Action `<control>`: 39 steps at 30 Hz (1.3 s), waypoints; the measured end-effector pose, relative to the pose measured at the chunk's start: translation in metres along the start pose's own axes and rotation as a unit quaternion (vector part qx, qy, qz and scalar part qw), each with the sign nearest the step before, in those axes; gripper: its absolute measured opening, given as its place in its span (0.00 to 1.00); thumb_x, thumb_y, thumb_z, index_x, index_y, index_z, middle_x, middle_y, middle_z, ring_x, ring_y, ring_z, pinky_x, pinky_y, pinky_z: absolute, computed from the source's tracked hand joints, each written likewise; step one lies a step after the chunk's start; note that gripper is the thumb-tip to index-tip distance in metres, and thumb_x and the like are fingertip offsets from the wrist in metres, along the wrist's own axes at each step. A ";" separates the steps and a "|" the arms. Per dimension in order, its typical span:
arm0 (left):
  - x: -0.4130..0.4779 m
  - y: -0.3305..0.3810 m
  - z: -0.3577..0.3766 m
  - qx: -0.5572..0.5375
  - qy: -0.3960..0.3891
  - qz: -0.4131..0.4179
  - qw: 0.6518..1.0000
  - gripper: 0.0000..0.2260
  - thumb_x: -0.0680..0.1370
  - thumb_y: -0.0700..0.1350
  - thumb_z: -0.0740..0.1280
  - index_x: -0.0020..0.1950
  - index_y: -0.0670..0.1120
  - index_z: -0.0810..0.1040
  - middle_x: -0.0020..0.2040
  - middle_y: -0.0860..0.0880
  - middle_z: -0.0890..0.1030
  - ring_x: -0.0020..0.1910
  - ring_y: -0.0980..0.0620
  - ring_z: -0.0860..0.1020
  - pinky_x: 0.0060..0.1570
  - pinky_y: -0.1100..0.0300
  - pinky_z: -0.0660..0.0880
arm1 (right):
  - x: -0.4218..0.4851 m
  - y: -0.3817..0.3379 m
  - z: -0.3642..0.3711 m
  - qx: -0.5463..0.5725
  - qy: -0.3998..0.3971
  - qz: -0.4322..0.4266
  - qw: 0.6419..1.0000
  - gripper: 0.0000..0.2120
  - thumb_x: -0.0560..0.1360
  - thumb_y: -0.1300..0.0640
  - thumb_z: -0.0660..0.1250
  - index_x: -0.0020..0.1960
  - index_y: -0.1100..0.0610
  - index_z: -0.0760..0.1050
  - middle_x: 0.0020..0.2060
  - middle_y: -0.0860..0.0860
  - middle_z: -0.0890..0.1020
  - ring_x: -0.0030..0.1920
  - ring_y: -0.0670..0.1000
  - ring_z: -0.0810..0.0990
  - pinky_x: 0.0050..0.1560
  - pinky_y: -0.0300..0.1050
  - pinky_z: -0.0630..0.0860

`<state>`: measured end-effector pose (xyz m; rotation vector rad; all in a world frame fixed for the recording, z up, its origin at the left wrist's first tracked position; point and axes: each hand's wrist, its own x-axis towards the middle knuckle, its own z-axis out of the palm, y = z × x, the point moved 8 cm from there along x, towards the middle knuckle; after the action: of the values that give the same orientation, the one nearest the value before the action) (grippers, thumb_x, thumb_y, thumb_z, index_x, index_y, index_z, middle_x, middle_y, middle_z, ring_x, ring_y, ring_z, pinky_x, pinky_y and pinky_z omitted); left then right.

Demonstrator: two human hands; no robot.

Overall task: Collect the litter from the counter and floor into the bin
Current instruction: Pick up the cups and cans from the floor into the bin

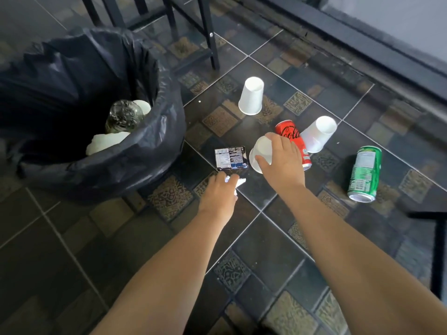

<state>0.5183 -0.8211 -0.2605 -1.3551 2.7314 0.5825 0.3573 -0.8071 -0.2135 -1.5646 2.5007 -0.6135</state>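
A bin [150, 151] lined with a black bag stands at the left, holding a clear bottle [123, 116] and white litter. On the tiled floor lie a small dark carton [231, 157], a red cola can [294, 139], a green can [365, 174] and two white cups [251, 95] [318, 134] mouth down. My right hand [280, 158] closes around a third white cup [260, 153] beside the red can. My left hand [221, 189] is curled on a crumpled white scrap [239, 183] just below the carton.
Black chair or table legs [210, 32] stand behind the bin and cups. A dark threshold [362, 44] runs along the far right. Another black frame [437, 238] sits at the right edge.
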 end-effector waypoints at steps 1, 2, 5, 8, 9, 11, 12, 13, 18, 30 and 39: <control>0.000 -0.002 -0.008 -0.016 0.022 -0.007 1.000 0.21 0.78 0.45 0.67 0.70 0.50 0.69 0.63 0.45 0.71 0.60 0.47 0.69 0.55 0.56 0.71 | -0.001 -0.002 -0.005 0.005 0.010 -0.006 1.000 0.23 0.74 0.52 0.69 0.67 0.54 0.69 0.62 0.53 0.75 0.62 0.57 0.72 0.69 0.53 0.65; 0.000 -0.002 -0.018 -0.035 0.043 -0.012 0.998 0.20 0.78 0.45 0.67 0.70 0.50 0.70 0.62 0.45 0.71 0.59 0.47 0.69 0.54 0.56 0.70 | -0.002 -0.004 -0.010 0.009 0.021 -0.013 1.000 0.23 0.74 0.53 0.69 0.67 0.55 0.69 0.62 0.54 0.75 0.62 0.58 0.73 0.67 0.52 0.65; 0.000 0.003 -0.055 -0.113 0.114 -0.003 0.987 0.20 0.76 0.43 0.69 0.68 0.51 0.72 0.60 0.46 0.73 0.57 0.45 0.70 0.52 0.54 0.71 | -0.002 -0.013 -0.032 0.031 0.059 -0.016 0.998 0.24 0.74 0.53 0.69 0.68 0.58 0.69 0.61 0.55 0.76 0.61 0.59 0.73 0.64 0.54 0.68; -0.003 0.012 -0.097 -0.161 0.184 0.021 0.969 0.23 0.75 0.42 0.72 0.68 0.51 0.72 0.59 0.46 0.73 0.57 0.45 0.71 0.50 0.50 0.75 | 0.000 -0.029 -0.054 0.052 0.089 -0.012 0.995 0.26 0.74 0.53 0.68 0.70 0.57 0.67 0.62 0.56 0.75 0.62 0.59 0.72 0.61 0.57 0.70; -0.005 0.015 -0.111 -0.169 0.206 0.026 0.963 0.23 0.75 0.42 0.72 0.69 0.50 0.72 0.60 0.46 0.73 0.58 0.44 0.71 0.50 0.50 0.75 | 0.000 -0.034 -0.060 0.061 0.099 -0.008 0.993 0.27 0.74 0.53 0.68 0.71 0.57 0.66 0.64 0.56 0.74 0.63 0.59 0.72 0.61 0.57 0.70; -0.010 0.019 -0.141 -0.188 0.256 0.042 0.947 0.23 0.75 0.42 0.71 0.69 0.49 0.71 0.61 0.46 0.74 0.58 0.45 0.70 0.50 0.51 0.73 | 0.002 -0.047 -0.075 0.085 0.125 -0.008 0.988 0.28 0.75 0.52 0.68 0.72 0.56 0.65 0.65 0.55 0.72 0.63 0.58 0.73 0.60 0.58 0.71; -0.014 0.020 -0.157 -0.194 0.282 0.052 0.938 0.23 0.75 0.42 0.71 0.70 0.48 0.71 0.62 0.46 0.74 0.58 0.45 0.70 0.51 0.53 0.72 | 0.003 -0.055 -0.083 0.099 0.139 -0.012 0.985 0.28 0.75 0.52 0.68 0.73 0.56 0.65 0.65 0.55 0.72 0.63 0.58 0.73 0.60 0.59 0.72; -0.018 0.020 -0.173 -0.196 0.305 0.058 0.930 0.23 0.75 0.42 0.71 0.70 0.48 0.71 0.62 0.46 0.73 0.59 0.46 0.70 0.52 0.54 0.71 | 0.005 -0.063 -0.090 0.112 0.150 -0.017 0.982 0.29 0.75 0.52 0.68 0.73 0.55 0.65 0.65 0.55 0.71 0.62 0.58 0.73 0.59 0.60 0.72; -0.033 -0.014 -0.243 -0.171 0.391 0.037 0.904 0.23 0.76 0.43 0.70 0.70 0.49 0.71 0.64 0.47 0.72 0.60 0.48 0.71 0.51 0.55 0.74 | 0.015 -0.109 -0.115 0.181 0.195 -0.028 0.963 0.30 0.75 0.50 0.66 0.75 0.51 0.61 0.68 0.52 0.68 0.63 0.52 0.71 0.59 0.51 0.73; -0.055 -0.193 -0.274 -0.032 0.324 -0.209 0.922 0.23 0.77 0.46 0.70 0.70 0.51 0.68 0.66 0.44 0.71 0.57 0.43 0.75 0.50 0.49 0.76 | 0.039 -0.270 -0.095 0.233 0.165 -0.180 0.941 0.31 0.77 0.51 0.63 0.77 0.53 0.57 0.68 0.54 0.65 0.62 0.46 0.68 0.52 0.40 0.71; -0.047 -0.207 -0.255 -0.005 0.236 -0.225 0.945 0.27 0.82 0.56 0.57 0.78 0.49 0.56 0.78 0.42 0.58 0.77 0.45 0.54 0.74 0.45 0.52 | 0.069 -0.303 -0.031 0.066 0.004 -0.172 0.983 0.27 0.75 0.55 0.65 0.73 0.56 0.62 0.69 0.55 0.66 0.62 0.62 0.73 0.64 0.56 0.69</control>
<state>0.7417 -0.9873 -0.0795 -2.2798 2.5662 0.2611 0.5682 -0.9753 -0.0556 -1.9581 2.1550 -0.8098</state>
